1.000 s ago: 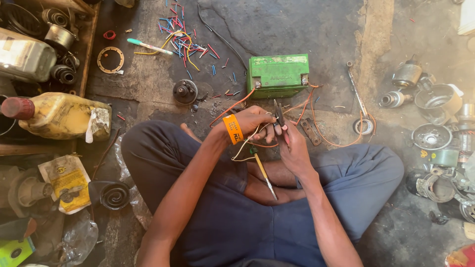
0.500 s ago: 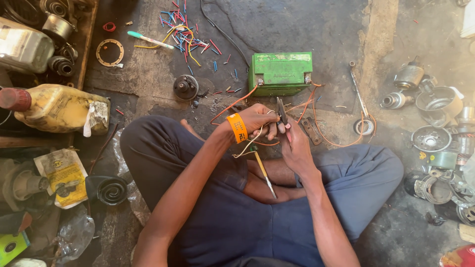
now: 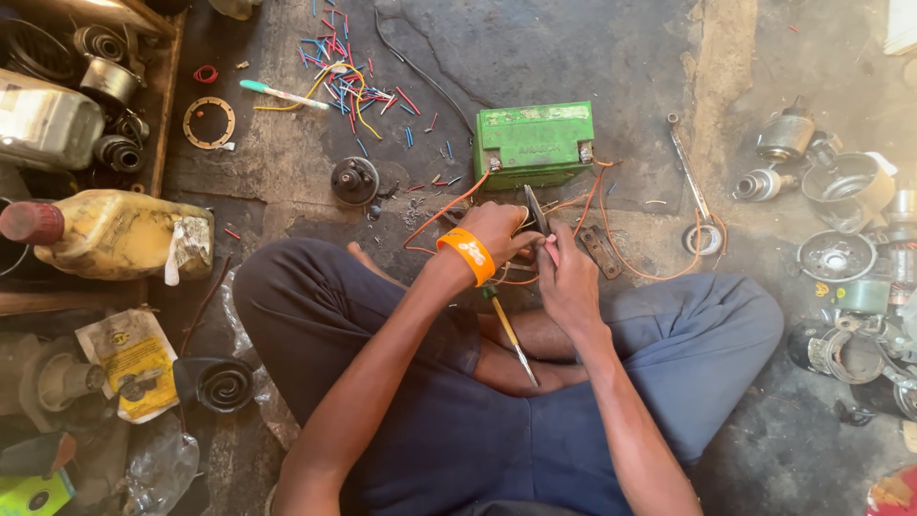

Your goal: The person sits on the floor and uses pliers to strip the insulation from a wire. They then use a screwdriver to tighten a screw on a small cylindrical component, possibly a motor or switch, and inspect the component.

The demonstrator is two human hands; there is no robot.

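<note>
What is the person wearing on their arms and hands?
Both arms are bare, with no sleeves showing and no gloves. The left hand has a bright orange band with pale marks around its wrist. The right hand wears nothing.

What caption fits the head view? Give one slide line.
Seated cross-legged, left hand and right hand work orange wires with pliers before a green battery.
</note>
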